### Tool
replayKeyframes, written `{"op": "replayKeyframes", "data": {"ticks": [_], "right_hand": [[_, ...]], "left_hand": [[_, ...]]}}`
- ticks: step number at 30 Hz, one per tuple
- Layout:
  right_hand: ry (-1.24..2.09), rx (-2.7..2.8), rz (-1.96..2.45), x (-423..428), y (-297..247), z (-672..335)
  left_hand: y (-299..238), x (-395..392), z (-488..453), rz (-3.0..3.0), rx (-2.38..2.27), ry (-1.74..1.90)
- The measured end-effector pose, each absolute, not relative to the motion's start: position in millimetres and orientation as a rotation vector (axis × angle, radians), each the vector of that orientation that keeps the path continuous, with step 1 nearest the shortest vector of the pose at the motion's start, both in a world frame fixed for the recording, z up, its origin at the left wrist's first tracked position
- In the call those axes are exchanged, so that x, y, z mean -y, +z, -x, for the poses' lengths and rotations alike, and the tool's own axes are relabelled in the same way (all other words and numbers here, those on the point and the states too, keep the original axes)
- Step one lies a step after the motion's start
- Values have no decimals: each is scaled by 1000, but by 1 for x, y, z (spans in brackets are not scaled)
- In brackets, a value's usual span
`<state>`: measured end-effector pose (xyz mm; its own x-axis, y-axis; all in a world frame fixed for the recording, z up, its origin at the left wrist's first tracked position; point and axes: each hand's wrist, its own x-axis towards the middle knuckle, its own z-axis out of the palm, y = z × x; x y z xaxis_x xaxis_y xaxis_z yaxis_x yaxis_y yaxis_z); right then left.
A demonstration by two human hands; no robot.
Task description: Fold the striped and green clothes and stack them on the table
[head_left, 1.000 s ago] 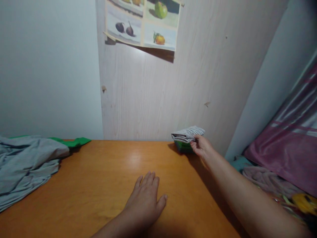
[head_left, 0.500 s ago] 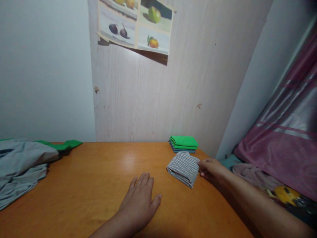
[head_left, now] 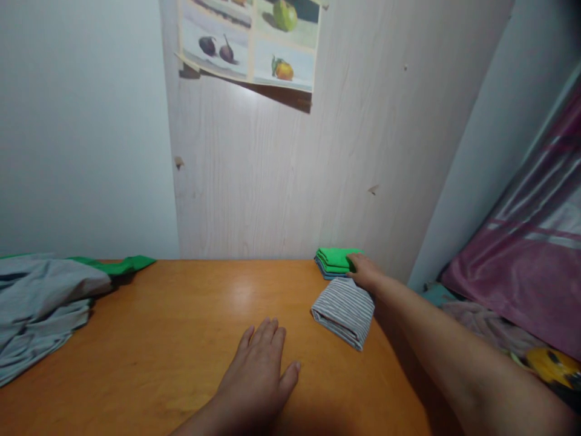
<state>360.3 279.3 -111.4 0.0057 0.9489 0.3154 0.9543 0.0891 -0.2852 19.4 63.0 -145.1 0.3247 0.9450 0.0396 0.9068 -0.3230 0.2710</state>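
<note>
My left hand (head_left: 256,369) lies flat on the wooden table (head_left: 181,339), palm down, fingers stretched forward and thumb apart, holding nothing. A folded grey-and-white striped cloth (head_left: 344,307) rests to the right of it. Behind that, near the wall, sits a small stack with a folded bright green cloth (head_left: 333,257) on top and a folded blue-grey cloth (head_left: 333,275) below. My right hand (head_left: 364,271) is closed at the stack's right end, fingertips on the green cloth and thumb lower at its front. The hand hides that end; my right wrist passes over the striped cloth's far right corner.
A loose heap of grey cloth (head_left: 45,303) lies on the table's left side, with a green cloth (head_left: 131,264) behind it. A fruit picture sheet (head_left: 254,42) hangs on the wall. Beyond the table's right edge are a pink curtain (head_left: 512,266) and a yellow object (head_left: 549,366).
My right hand has moved from the striped cloth's right corner up and away to the green stack. My left hand stays in place. The view has shifted slightly.
</note>
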Motion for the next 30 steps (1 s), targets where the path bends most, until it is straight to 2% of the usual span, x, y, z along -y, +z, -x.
{"op": "replayKeyframes", "data": {"ticks": [10, 19, 25, 30], "right_hand": [[3, 1995, 1944, -293, -113, -362], [-81, 1680, 2014, -304, -112, -357], [-218, 1523, 2003, -293, -84, -342], [-375, 1694, 1862, -265, -60, -283]], "left_hand": [[-150, -64, -18, -2355, -1678, 320], [-145, -61, -21, -2360, -1685, 283], [-150, -62, -19, -2354, -1677, 332], [-149, -62, -19, -2364, -1674, 344]]}}
